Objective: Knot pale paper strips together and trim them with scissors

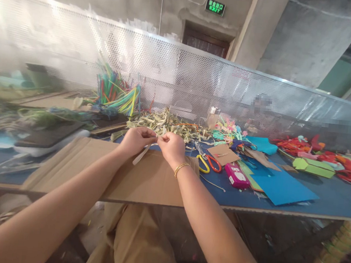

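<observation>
My left hand (137, 141) and my right hand (172, 147) meet fingertip to fingertip above a flat piece of brown cardboard (151, 183). Both are closed in a pinch on a thin, pale strip (140, 156), whose loose end hangs down below the left fingers. The fingers hide the part of the strip between them. Just beyond the hands lies a heap of dry, greenish, curled strips (170, 122). Scissors with yellow and orange handles (213, 164) rest to the right of the cardboard.
Right of the scissors are a magenta box (236, 175), blue sheets (282, 186) and a lime-green hexagonal box (313, 167). Colourful pipe-cleaner-like stems (114, 87) stand at the back left. A perforated metal screen (206, 80) runs behind the table. The left side is blurred.
</observation>
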The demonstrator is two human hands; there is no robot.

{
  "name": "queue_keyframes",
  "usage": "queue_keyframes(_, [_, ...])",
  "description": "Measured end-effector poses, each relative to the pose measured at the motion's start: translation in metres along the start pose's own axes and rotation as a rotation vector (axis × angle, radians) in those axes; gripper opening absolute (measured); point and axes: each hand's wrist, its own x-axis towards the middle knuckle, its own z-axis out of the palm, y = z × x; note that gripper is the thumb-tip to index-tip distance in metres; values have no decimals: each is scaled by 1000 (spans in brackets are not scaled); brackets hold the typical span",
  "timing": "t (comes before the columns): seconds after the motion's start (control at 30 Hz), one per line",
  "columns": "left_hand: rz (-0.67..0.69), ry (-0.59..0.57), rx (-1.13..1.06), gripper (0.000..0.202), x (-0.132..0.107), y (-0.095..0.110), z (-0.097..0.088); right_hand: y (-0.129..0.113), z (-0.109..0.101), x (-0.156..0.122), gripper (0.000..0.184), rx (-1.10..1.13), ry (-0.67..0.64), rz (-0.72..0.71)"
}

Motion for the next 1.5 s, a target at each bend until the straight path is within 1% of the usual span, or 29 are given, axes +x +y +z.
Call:
queue_keyframes(0.2, [-1, -1, 15, 38, 2, -5, 0, 1, -2, 0, 24, 28, -25, -44])
queue_keyframes(0.37, [59, -12, 94, 38, 5, -13, -1, 2, -3, 0, 18, 31, -19, -31])
queue_keyframes(0.47, [83, -17, 165, 31, 4, -12, -1, 1, -1, 0, 18, 1, -5, -24])
queue_keyframes(0.57, [99, -9, 240, 27, 2, -9, -1, 3, 1, 1, 16, -44, 7, -56])
queue_keyframes(0.7, [144, -35, 321, 25, 1, -7, 0, 5, 1, 1, 13, -87, 4, -106])
queue_keyframes(0.8, [154, -62, 333, 26, 1, -6, 0, 6, -1, 0, 13, -78, -17, -122])
queue_keyframes(0.9, [160, -82, 330, 26, 0, -5, -1, 5, -2, -1, 11, -16, -43, -93])
queue_keyframes(1.0, [163, -104, 330, 27, -1, -4, -1, 4, -3, 0, 11, 47, -69, -33])
queue_keyframes(1.1, [149, -96, 309, 31, -1, -2, -2, 4, -4, 0, 13, 56, -86, 14])
queue_keyframes(1.23, [151, -61, 306, 34, 0, -3, -1, 5, -4, 1, 11, 27, -96, -7])
queue_keyframes(1.33, [159, -72, 323, 32, 0, -4, -1, 5, -4, 1, 8, 1, -86, -24])
queue_keyframes(1.5, [174, -97, 329, 29, -1, -5, 0, 7, -2, 2, 10, 49, -74, 29])
